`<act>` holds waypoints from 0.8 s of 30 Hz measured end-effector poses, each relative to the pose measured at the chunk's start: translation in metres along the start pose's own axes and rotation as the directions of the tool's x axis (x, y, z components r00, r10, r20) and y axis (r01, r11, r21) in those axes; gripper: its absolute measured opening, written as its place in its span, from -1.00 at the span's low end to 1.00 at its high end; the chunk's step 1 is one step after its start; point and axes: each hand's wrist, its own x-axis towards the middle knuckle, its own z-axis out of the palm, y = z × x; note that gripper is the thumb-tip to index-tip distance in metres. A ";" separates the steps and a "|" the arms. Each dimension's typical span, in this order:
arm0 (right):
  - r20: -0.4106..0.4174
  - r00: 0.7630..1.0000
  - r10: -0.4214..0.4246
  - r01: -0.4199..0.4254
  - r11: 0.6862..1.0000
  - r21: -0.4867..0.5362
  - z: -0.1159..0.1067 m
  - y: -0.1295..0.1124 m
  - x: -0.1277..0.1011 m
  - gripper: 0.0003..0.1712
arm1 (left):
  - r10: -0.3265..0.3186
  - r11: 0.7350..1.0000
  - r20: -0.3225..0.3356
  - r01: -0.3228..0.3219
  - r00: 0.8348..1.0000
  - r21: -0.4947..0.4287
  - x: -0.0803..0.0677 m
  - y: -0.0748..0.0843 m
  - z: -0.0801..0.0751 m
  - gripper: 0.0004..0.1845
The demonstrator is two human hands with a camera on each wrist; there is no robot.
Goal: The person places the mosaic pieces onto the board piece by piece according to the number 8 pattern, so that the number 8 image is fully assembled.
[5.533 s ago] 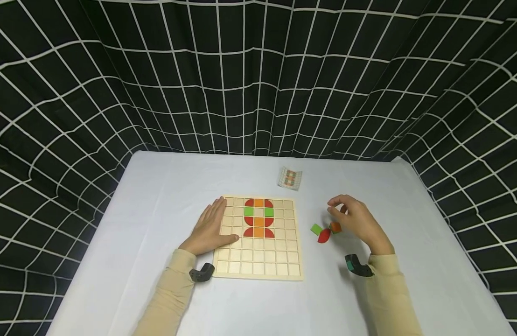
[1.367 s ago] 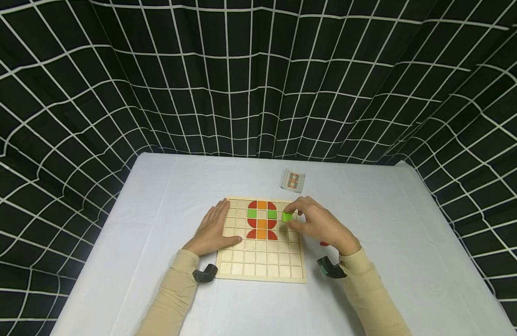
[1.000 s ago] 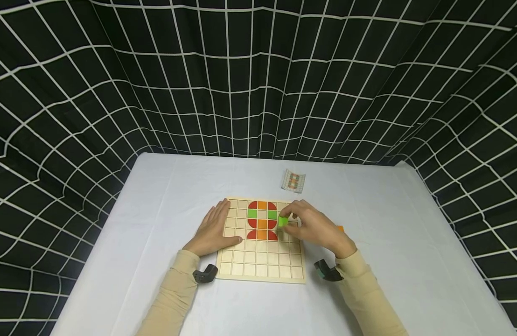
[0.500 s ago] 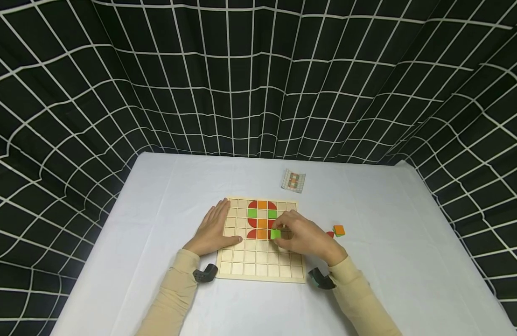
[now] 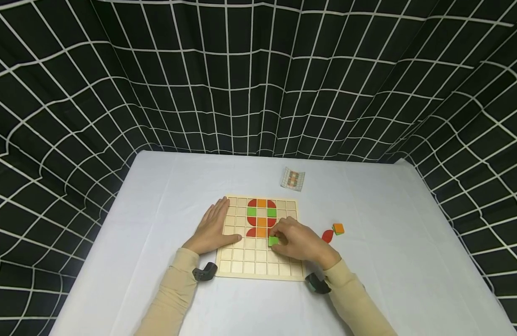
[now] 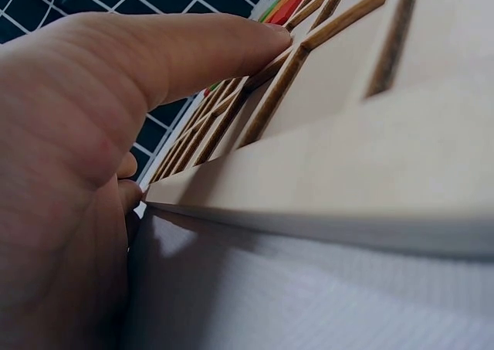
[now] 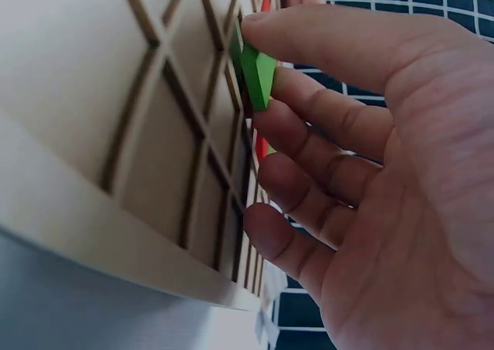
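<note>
A light wooden grid board point(image 5: 250, 269) lies on the white table, with red, orange and green tiles set in its upper middle columns. My left hand point(image 5: 212, 228) rests along the board's left edge, fingers straight and the thumb over the grid; the left wrist view shows that thumb point(image 6: 208, 49) lying on the frame and grid. My right hand point(image 5: 298, 239) pinches a green square tile point(image 5: 273, 241) between thumb and fingers, just below the right red piece of the lowest tile row. In the right wrist view the green tile point(image 7: 258, 73) is tilted, close to the grid.
Right of the board lie a red leaf-shaped pair of pieces point(image 5: 327, 236) and an orange square tile point(image 5: 338, 228) on top of a green one. A small printed pattern card point(image 5: 292, 179) lies behind the board. Black curtains with white grid lines point(image 5: 258, 84) surround the table.
My right hand has picked up the green tile from beside the board, carried it left over the grid, then down toward the cell under the red piece. The left hand has stayed in place.
</note>
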 end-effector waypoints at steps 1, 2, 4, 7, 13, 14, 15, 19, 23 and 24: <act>0.000 1.000 -0.003 0.003 1.000 0.000 0.001 0.001 0.000 -0.70 | -0.002 1.000 0.003 0.002 1.000 0.000 0.000 0.000 0.000 0.28; 0.000 1.000 -0.004 0.004 1.000 -0.002 0.002 0.001 -0.001 -0.70 | -0.002 1.000 0.003 0.002 1.000 0.001 -0.001 0.000 0.000 0.28; 0.001 1.000 -0.010 0.010 1.000 -0.005 0.004 0.002 -0.001 -0.70 | -0.002 1.000 0.003 0.002 1.000 0.002 -0.001 0.001 0.000 0.28; 0.001 1.000 -0.021 0.021 1.000 -0.003 0.006 0.003 -0.002 -0.69 | -0.004 1.000 0.005 0.004 1.000 0.001 -0.001 0.000 0.000 0.28; 0.002 1.000 -0.023 0.023 1.000 0.000 0.006 0.004 -0.002 -0.66 | 0.000 1.000 0.002 0.000 1.000 -0.007 0.001 0.000 -0.002 0.27; 0.003 1.000 -0.022 0.022 1.000 0.003 0.006 0.004 -0.002 -0.65 | 0.004 1.000 -0.003 -0.004 1.000 -0.009 0.001 0.000 -0.002 0.27; 0.006 1.000 -0.022 0.022 1.000 0.010 0.006 0.004 -0.002 -0.65 | 0.008 1.000 -0.007 -0.008 1.000 -0.011 0.002 -0.001 -0.002 0.27; 0.009 1.000 -0.010 0.009 0.999 0.053 0.004 0.006 -0.003 -0.64 | 0.020 1.000 -0.015 -0.020 1.000 -0.003 0.004 -0.004 -0.001 0.27; -0.002 0.999 0.035 -0.034 0.985 0.168 -0.001 0.010 -0.009 -0.70 | 0.012 1.000 -0.007 -0.012 1.000 0.001 0.004 -0.004 -0.001 0.28; -0.012 0.999 0.050 -0.047 0.979 0.199 -0.003 0.012 -0.010 -0.72 | 0.011 1.000 -0.008 -0.011 1.000 -0.001 0.004 -0.004 -0.001 0.28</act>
